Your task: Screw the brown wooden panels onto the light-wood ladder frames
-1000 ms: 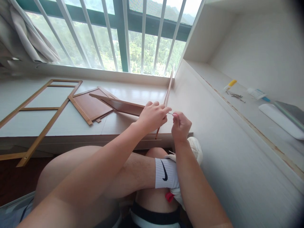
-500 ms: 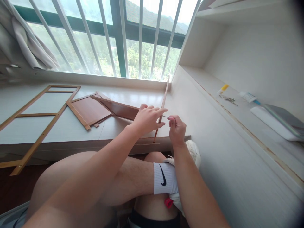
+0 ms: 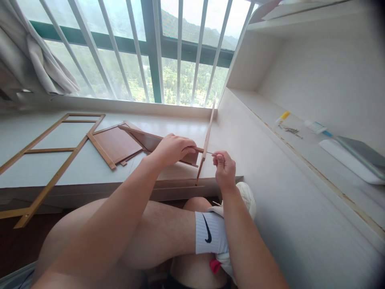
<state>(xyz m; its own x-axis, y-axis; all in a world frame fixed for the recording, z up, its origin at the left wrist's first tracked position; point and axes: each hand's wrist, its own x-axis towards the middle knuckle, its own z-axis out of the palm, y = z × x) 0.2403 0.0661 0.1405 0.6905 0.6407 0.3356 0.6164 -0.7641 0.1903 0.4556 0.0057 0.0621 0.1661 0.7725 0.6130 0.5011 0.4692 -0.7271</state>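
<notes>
My left hand (image 3: 173, 149) is closed over the upper edge of a brown wooden board (image 3: 148, 141), near the board's right end. That end meets a narrow upright wooden frame piece (image 3: 207, 138), which is seen almost edge-on. My right hand (image 3: 225, 166) pinches a thin metal rod (image 3: 211, 153) whose far end touches the frame piece, on the side opposite the board. The rod's exact kind is too small to tell. Behind the board lies a framed brown panel (image 3: 117, 142) on the white ledge.
A wooden ladder-like frame (image 3: 49, 150) overhangs the white ledge (image 3: 168, 120) at left. On the shelf (image 3: 261, 102) to my right are a yellow-capped tube (image 3: 283, 116), several screws (image 3: 291, 131) and a blue-capped tube (image 3: 315, 127). A barred window stands behind; a white side wall (image 3: 270, 168) is close at right.
My left hand has moved left, from the upright frame piece onto the board's edge, uncovering the joint. My right hand still holds the rod against the frame piece. The view has tilted slightly.
</notes>
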